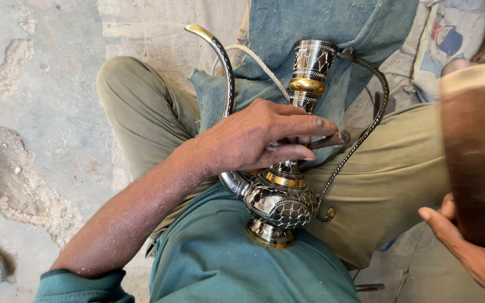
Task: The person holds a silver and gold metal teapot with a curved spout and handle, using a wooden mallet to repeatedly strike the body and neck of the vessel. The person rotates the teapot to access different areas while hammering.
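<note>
Head view looks down on an ornate silver-and-gold metal ewer with dark engraved panels (283, 193) lying across the person's lap on the green shirt (225, 258) and khaki trousers (388, 179). Its base points toward the body and its neck away. The left hand (254, 137) is closed over the neck, fingertips pinching a thin dark metal punch (328, 140) against it. To the right, the right hand (472, 252) grips a thick brown wooden mallet (475, 151), raised and blurred, well apart from the left hand. I judge the risks to be a blow that misses the small punch head and lands on the left fingers, or the rounded ewer rolling on the soft lap, so that the punch skids and scars the engraving. The twisted wire handle (366, 112) just beyond the left fingers could also bend.
</note>
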